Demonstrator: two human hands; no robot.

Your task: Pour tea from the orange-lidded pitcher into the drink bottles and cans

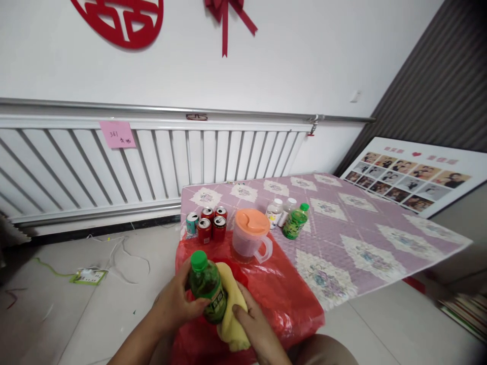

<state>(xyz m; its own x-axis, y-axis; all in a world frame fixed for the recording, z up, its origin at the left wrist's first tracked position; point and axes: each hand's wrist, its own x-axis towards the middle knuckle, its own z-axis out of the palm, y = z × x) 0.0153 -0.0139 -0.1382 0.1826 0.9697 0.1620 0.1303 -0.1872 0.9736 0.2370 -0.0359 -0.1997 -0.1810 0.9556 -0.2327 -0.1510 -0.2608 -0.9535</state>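
Observation:
My left hand (175, 303) is wrapped round a green-capped plastic drink bottle (208, 286), tilted a little over the red plastic sheet (281, 289). In my right hand (255, 320) is a yellow cloth (233, 317), pressed against the bottle's right side. Just beyond them stands a clear plastic pitcher (247, 244) with an orange lid. Several drink cans stand left of the pitcher: red cans (205, 230) and one teal can (192, 223). To its right are two white-capped bottles (274, 213) and another green bottle (296, 223). Part of something red shows behind the cloth.
A purple floral cover (323, 208) lies over the table. Behind it runs a white radiator (163, 157) with a pink note (117, 134). A photo board (411, 175) leans at the right. On the floor at left lie loose cords and a power strip (89, 276).

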